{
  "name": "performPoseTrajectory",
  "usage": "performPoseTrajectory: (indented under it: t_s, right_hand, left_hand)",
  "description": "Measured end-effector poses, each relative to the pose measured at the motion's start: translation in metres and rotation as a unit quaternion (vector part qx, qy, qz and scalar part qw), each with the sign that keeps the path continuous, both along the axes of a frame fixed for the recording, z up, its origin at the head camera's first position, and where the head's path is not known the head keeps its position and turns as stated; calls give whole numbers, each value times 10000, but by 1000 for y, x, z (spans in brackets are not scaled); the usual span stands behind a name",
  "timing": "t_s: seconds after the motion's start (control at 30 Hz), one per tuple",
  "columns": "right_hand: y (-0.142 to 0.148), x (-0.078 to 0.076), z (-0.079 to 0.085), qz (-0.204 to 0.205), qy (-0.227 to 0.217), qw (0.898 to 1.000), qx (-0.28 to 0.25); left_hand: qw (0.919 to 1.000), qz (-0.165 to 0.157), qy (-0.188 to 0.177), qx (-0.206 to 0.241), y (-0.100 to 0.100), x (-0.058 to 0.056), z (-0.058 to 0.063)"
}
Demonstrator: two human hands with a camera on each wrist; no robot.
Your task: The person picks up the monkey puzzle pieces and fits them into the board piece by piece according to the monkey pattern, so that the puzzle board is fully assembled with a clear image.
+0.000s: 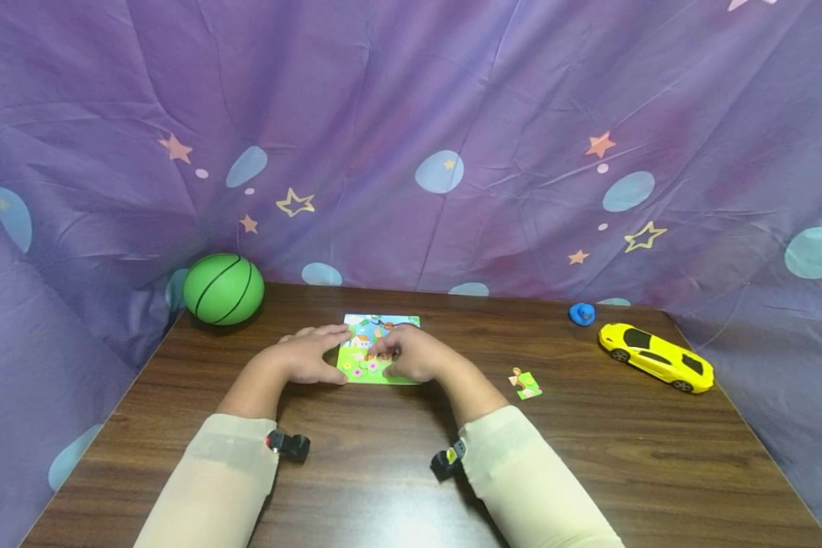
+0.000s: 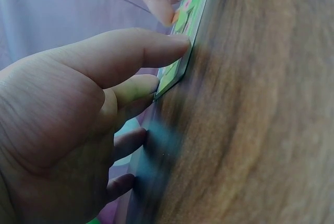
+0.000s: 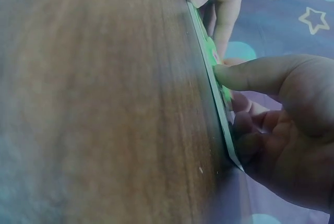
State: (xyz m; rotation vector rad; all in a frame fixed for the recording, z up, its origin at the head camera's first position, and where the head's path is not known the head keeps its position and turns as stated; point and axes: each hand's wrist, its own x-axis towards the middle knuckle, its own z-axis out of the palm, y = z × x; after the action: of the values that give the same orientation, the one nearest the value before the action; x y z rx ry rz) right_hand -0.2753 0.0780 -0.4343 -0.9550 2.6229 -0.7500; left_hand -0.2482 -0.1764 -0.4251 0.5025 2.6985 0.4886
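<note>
A jigsaw puzzle with a bright picture of a house, flowers and grass lies flat on the table between both hands. My left hand touches its left side, with the thumb at the near corner and the fingers stretched toward the far corner. In the left wrist view the left thumb lies on the board's edge. Over the right half, my right hand has bent fingers and pinches a puzzle piece at the board's surface, partly hidden by the thumb. Another puzzle piece lies loose to the right.
A green ball stands at the table's back left corner. At the back right are a small blue rubber duck and a yellow toy car. A purple curtain hangs behind the wooden table.
</note>
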Motion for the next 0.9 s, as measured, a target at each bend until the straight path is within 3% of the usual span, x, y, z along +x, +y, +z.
performPoseTrajectory:
  t_s: [0.27, 0.57, 0.9]
  right_hand:
    - [1, 2, 1, 63, 180, 9992, 356]
    - [3, 5, 2, -20, -217, 9986, 482]
    - [17, 2, 12, -334, -784, 9954, -428]
  left_hand:
    - [10000, -38, -2, -13, 0, 0, -1]
    - [10000, -2, -89, 8, 0, 0, -1]
    - [9999, 70, -81, -11, 0, 1, 2]
